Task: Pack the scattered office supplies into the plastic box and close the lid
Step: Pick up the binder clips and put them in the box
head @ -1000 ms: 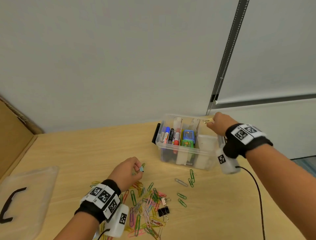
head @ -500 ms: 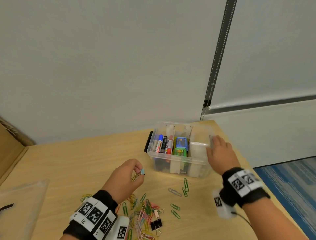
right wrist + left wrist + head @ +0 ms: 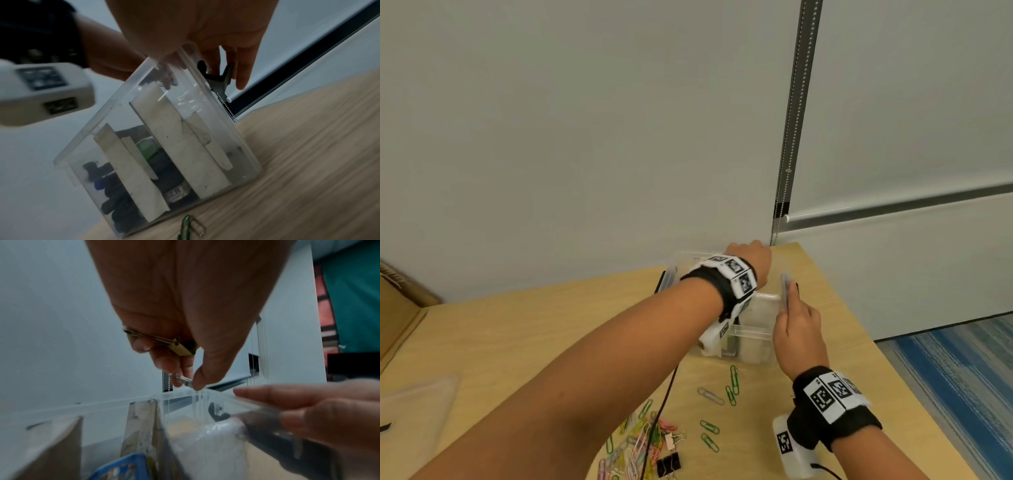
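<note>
The clear plastic box [image 3: 753, 346] stands open at the table's back edge, with card dividers, markers and a blue item inside. My left arm crosses over it. My left hand [image 3: 748, 251] hovers above the box's far right compartment. In the left wrist view this hand [image 3: 189, 381] pinches a small silver clip [image 3: 182, 378] between thumb and finger, and a gold binder clip [image 3: 180, 348] is tucked under its other fingers. My right hand [image 3: 791, 301] grips the box's right end wall; its fingers [image 3: 243, 78] lie outside on the grey latch [image 3: 221, 78].
Coloured paper clips [image 3: 640, 442] and a black binder clip [image 3: 668, 464] lie in a heap near the front edge. Green paper clips [image 3: 734, 377] lie just before the box. The clear lid [image 3: 414, 411] rests at far left. A cable [image 3: 667, 394] trails across the table.
My left hand has risen from the paper clip heap and crossed to the box's far right corner with the clips. My right hand has come off the back corner onto the right end wall.
</note>
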`<action>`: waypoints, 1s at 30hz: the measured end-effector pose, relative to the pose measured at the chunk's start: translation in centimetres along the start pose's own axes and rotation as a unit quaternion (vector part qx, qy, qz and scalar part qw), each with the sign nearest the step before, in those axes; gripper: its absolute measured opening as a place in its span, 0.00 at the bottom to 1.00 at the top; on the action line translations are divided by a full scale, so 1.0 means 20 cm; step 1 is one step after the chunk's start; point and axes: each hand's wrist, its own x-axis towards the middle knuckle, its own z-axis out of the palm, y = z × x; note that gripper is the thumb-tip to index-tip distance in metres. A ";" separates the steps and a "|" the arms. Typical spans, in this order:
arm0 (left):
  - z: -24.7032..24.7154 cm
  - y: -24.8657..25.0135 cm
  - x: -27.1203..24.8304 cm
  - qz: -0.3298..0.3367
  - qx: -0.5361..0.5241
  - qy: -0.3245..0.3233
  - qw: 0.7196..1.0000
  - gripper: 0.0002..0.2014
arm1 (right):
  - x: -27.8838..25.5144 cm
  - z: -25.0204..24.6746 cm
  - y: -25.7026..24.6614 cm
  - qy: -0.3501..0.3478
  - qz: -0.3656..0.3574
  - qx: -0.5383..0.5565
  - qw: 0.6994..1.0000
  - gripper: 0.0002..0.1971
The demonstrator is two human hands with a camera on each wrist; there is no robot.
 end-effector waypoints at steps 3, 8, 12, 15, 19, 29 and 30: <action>0.05 0.03 0.15 -0.001 0.054 -0.079 0.995 0.18 | 0.00 0.00 -0.01 0.003 0.008 0.005 1.000 0.29; 0.07 0.08 0.24 0.030 0.052 -0.126 0.990 0.24 | 0.00 0.00 -0.02 0.000 0.008 0.012 1.000 0.29; 0.05 0.07 0.21 0.025 0.002 -0.122 0.992 0.20 | -0.01 -0.01 -0.02 -0.004 0.005 0.013 1.000 0.29; -0.05 0.01 0.06 0.032 -0.095 -0.041 0.994 0.17 | 0.00 -0.02 -0.02 0.000 0.000 0.007 1.000 0.29; -0.10 -0.13 -0.27 0.044 -0.197 0.064 0.977 0.13 | 0.00 -0.02 0.00 0.010 -0.011 -0.001 1.000 0.28; 0.39 -0.70 -1.26 -0.186 -0.237 0.149 0.942 0.08 | -0.21 -0.03 -0.22 0.057 -0.168 -0.171 0.969 0.27; 0.46 -0.75 -1.32 -0.219 -0.232 0.128 0.939 0.08 | -0.27 -0.01 -0.26 0.032 -0.216 -0.160 0.963 0.24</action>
